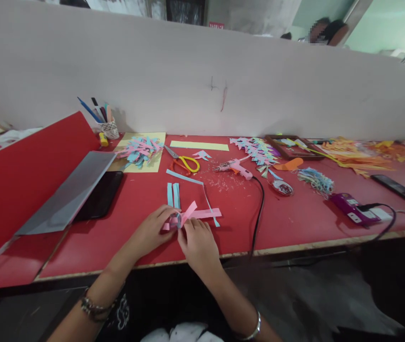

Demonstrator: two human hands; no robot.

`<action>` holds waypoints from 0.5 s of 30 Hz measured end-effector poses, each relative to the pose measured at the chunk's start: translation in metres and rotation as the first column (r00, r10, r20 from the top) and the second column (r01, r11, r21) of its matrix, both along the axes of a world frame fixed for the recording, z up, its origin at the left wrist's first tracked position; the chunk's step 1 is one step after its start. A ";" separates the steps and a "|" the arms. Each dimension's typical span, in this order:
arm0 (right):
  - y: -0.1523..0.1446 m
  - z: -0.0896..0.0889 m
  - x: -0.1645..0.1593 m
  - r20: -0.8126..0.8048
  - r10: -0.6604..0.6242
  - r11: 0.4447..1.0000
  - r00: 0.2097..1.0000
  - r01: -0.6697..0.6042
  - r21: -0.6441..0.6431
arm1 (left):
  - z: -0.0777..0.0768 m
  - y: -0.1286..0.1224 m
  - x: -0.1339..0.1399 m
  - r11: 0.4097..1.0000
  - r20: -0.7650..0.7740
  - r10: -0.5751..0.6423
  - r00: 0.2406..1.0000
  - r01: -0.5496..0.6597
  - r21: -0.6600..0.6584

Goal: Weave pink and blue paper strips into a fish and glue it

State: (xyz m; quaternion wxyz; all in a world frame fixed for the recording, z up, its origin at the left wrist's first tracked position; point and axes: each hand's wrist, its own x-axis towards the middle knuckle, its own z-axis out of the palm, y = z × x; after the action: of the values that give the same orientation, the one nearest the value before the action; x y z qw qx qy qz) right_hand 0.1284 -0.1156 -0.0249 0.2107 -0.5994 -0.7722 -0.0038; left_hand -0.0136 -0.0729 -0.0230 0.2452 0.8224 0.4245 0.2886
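Near the front edge of the red table, my left hand [153, 230] and my right hand [202, 243] meet over a small bundle of crossed paper strips. A pink paper strip [189, 210] sticks up between my fingers, and another pink length [207, 213] runs out to the right. Some light blue shows in the bundle, but my fingers hide how the strips are interlaced. Both hands are closed, pinching the paper. Just beyond my left hand lie light blue paper strips [176, 194]. A long, thin, bent blue strip [184, 176] lies farther back, its tail reaching down to my right hand.
Scissors [188, 162] and a pink glue gun [236, 167] lie ahead, its black cord [262, 199] crossing the right side. Cut strips [141, 151] are piled on yellow paper. A red folder [34, 175] stands left; a purple power socket [353, 209] sits right. A white partition [152, 71] rises behind.
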 end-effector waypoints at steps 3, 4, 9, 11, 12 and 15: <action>0.000 0.001 0.000 0.009 -0.009 1.000 1.000 0.009 -0.009 | -0.001 0.000 0.000 1.000 -0.001 -0.004 1.000 0.004 0.002; 0.000 0.002 0.000 0.012 -0.013 1.000 1.000 0.013 -0.011 | -0.002 0.000 -0.001 1.000 -0.003 -0.004 1.000 0.004 0.002; -0.001 0.001 0.002 0.005 0.016 1.000 1.000 -0.016 0.027 | -0.005 -0.003 -0.001 0.999 -0.048 0.021 0.999 -0.020 0.033; -0.001 -0.001 0.004 -0.006 0.030 0.998 1.000 -0.030 0.059 | -0.005 -0.004 -0.001 0.998 -0.067 0.027 0.997 -0.023 0.053; -0.001 -0.002 0.004 -0.011 0.034 0.997 0.999 -0.033 0.074 | -0.004 -0.004 -0.001 0.998 -0.074 0.025 0.997 -0.021 0.062; -0.002 -0.004 0.005 -0.026 0.033 0.994 0.999 -0.031 0.101 | -0.002 -0.005 0.000 0.997 -0.078 0.024 0.997 -0.018 0.079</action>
State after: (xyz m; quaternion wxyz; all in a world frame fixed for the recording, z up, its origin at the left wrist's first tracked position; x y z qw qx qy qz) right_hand 0.1335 -0.1176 -0.0286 0.2512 -0.5756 -0.7776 -0.0310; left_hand -0.0139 -0.0784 -0.0254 0.1927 0.8376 0.4309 0.2748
